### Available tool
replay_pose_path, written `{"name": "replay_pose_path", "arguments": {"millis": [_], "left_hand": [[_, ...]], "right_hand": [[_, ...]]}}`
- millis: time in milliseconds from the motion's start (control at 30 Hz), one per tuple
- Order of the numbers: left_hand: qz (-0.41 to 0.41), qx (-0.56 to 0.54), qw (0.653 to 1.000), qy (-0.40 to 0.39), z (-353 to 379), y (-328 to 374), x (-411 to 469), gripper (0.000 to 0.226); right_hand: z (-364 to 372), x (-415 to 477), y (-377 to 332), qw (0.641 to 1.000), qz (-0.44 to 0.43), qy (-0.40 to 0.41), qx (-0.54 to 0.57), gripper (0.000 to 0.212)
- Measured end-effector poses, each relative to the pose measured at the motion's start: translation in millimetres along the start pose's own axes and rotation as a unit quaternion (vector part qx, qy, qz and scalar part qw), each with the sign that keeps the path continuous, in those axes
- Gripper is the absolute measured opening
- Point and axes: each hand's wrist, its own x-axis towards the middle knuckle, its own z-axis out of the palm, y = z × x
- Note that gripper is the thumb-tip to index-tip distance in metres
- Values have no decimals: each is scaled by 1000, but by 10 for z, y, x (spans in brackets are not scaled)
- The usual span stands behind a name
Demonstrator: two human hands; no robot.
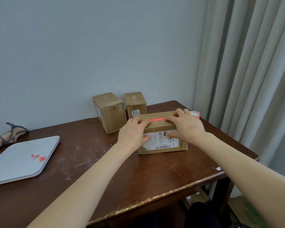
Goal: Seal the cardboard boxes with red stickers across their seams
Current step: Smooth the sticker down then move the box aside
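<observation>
A low cardboard box (160,127) with a white shipping label on its near side sits on the brown table (122,170). A red sticker (158,120) lies across the top of the box. My left hand (133,134) and my right hand (186,125) rest on the box from either side, fingers pressing on the two ends of the sticker and thumbs against the labelled side. Behind it stand two taller cardboard boxes, one at the left (109,112) and one at the right (135,103). A roll of red stickers (195,114) shows behind my right hand.
A grey tray (21,160) with red sticker scraps (39,157) lies at the table's left. A grey-and-pink cloth item (8,134) lies beyond it. The wall is close behind, curtains (245,79) hang at the right. The table's front edge is chipped.
</observation>
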Motion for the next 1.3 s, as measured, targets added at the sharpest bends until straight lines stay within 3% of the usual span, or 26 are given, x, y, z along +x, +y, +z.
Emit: {"name": "replay_pose_path", "arguments": {"millis": [467,633,1300], "left_hand": [[-29,-29,999,12,-46,-44,16,59],[11,-19,1000,19,-53,-41,-12,60],[-6,-49,998,26,7,-24,-55,62]], "right_hand": [[-41,12,7,1000,10,6,14,68],[-20,1,10,1000,0,3,11,65],[-21,-46,78,999,26,19,36,68]]}}
